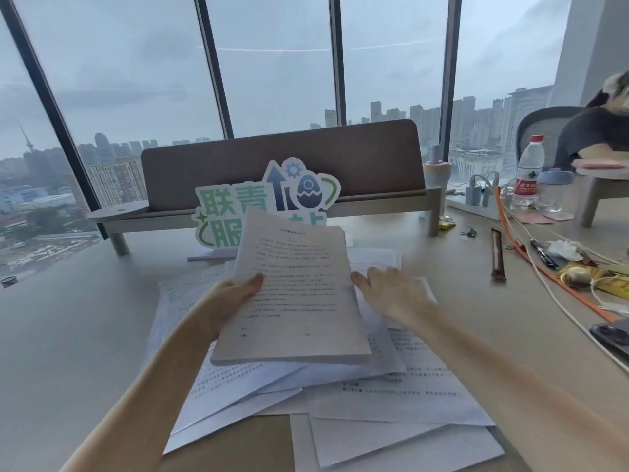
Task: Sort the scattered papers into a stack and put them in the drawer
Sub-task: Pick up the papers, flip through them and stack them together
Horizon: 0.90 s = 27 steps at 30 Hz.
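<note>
Item: gathered stack of papers, printed in rows of small text too blurred for us to read. We hold it raised above the worktop, our left hand clamped on its left edge, thumb on top.

Item: our right hand, spread flat with fingers wide, palm down, just beside the stack's right edge and over the loose sheets; whether it touches them we cannot tell.

Item: scattered papers, overlapping in a fan on the worktop beneath the stack, reaching the near edge.

Item: cut-out sign, standing behind the stack; large green characters "联青" legible, the lower row half hidden, with blue arrow, gear and egg motifs.

Item: water bottle, red cap and red label, writing unreadable, far right beside a white power strip.

Item: orange strap, white cables, pens and clips, strewn at right.

Surface: pale wood. Room: brown desk divider, tall windows onto a hazy city skyline.
</note>
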Tool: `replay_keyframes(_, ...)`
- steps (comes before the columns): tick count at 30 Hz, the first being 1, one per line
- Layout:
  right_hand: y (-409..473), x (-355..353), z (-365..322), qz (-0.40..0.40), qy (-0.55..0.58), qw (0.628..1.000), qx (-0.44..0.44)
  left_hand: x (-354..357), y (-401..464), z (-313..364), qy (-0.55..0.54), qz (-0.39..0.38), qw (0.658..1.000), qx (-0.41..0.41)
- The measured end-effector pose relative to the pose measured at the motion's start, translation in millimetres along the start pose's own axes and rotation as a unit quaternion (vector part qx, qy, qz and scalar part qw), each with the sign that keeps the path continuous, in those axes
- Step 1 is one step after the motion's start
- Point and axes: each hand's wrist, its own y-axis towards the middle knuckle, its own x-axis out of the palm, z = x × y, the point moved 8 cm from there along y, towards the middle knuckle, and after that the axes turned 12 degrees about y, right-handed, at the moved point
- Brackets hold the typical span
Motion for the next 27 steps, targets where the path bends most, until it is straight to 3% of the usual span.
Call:
replay_keyframes(1, 2.0, 2.2, 14.8, -0.005, -0.066, 0.997, 0.037, -2.1, 5.2, -9.3, 0.014, -0.009, 1.000, -0.022)
replay_keyframes(4, 7.0, 15.8, 44.2, -0.041, -0.105, 0.987, 0.116, -1.0, 16.6, -36.7, 0.062, -0.017, 0.995, -0.074)
replay_keyframes(7, 11.1, 19.2, 38.9, 0.000, -0.092, 0.993, 0.070, 9.0, 20.3, -50.5, 0.067, -0.034, 0.992, -0.105)
replay_keyframes(12, 19.6, 15.1, 44.2, -0.005, 0.070, 0.996, 0.058, 13.2, 22.4, -47.0, 0.090, -0.029, 0.991, -0.096)
replay_keyframes(16, 14.7, 3.1, 62.5, 0.018, -0.051, 0.992, 0.116, 16.5, 19.1, -45.4, 0.092, -0.024, 0.991, -0.095)
replay_keyframes(18, 13.5, 3.9, 60.5, 0.017, -0.060, 0.992, 0.109, 20.0, 17.1, -43.7, 0.087, -0.025, 0.991, -0.093)
replay_keyframes(24, 17.9, -5.0, 61.0, 0.042, 0.029, 0.993, 0.106, 30.0, 16.0, -38.0, 0.107, -0.022, 0.990, -0.084)
replay_keyframes(27, 19.1, -8.0, 66.4, 0.057, 0.165, 0.980, 0.091, 34.4, 17.5, -37.8, 0.120, -0.018, 0.989, -0.079)
